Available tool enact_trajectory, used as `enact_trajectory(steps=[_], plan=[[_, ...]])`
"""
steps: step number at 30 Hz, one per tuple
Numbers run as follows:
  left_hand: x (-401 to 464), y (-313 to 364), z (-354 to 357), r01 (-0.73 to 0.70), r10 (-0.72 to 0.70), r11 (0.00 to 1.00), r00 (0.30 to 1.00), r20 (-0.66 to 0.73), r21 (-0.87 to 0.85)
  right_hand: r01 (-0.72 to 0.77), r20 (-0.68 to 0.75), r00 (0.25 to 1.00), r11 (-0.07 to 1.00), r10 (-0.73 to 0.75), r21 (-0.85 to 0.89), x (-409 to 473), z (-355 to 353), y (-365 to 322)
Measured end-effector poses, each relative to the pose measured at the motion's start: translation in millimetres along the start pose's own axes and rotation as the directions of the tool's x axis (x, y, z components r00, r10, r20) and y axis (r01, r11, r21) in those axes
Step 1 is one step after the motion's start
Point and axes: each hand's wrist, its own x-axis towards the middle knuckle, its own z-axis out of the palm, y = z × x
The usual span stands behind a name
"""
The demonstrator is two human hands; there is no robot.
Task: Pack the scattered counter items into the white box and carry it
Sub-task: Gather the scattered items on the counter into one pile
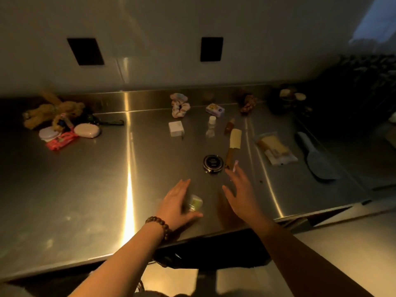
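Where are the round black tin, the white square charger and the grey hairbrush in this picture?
round black tin (213, 163), head view, middle of its lid.
white square charger (176, 128), head view, middle of its top face.
grey hairbrush (319, 166), head view, on its wide head.

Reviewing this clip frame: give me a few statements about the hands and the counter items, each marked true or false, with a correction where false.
1. The left hand wears a beaded bracelet at the wrist. True.
2. The right hand grips the round black tin. False: its fingers are spread and hold nothing; the tin lies on the steel counter beyond it.
3. A small pale green packet lies beside the left hand. True.
4. The blue hairbrush lies at the counter's left end. False: it lies at the right.
5. A pale scrunchie lies near the back wall. True.
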Motion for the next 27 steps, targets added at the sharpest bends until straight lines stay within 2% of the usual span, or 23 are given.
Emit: enact_trajectory(steps=[3,10,15,19,22,27], plan=[[-6,11,19,0.066,-0.066,0.995,0.998,0.005,0.069,0.02,0.044,0.999,1.0,-0.021,0.013,-3,-11,16],[12,17,23,0.162,-0.14,0.982,0.97,-0.197,0.097,0.046,0.161,0.986,0.998,-0.04,-0.035,28,2,18],[43,4,5,0.203,-0.175,0.977,0.941,-0.291,0.07,0.125,0.251,0.966,0.959,-0.06,-0.253,79,16,5],[71,-14,-9,0.224,-0.188,0.972,0.927,-0.326,0.075,0.16,0.358,0.934,0.913,-0.017,-0.375,109,29,4],[91,-25,-14,0.245,-0.218,0.968,0.926,-0.307,0.051,0.151,0.359,0.933,0.897,0.008,-0.415,116,35,8],[114,-38,-26,0.273,-0.256,0.962,0.914,-0.315,0.012,0.122,0.27,0.963,0.929,-0.025,-0.349,121,40,5]])
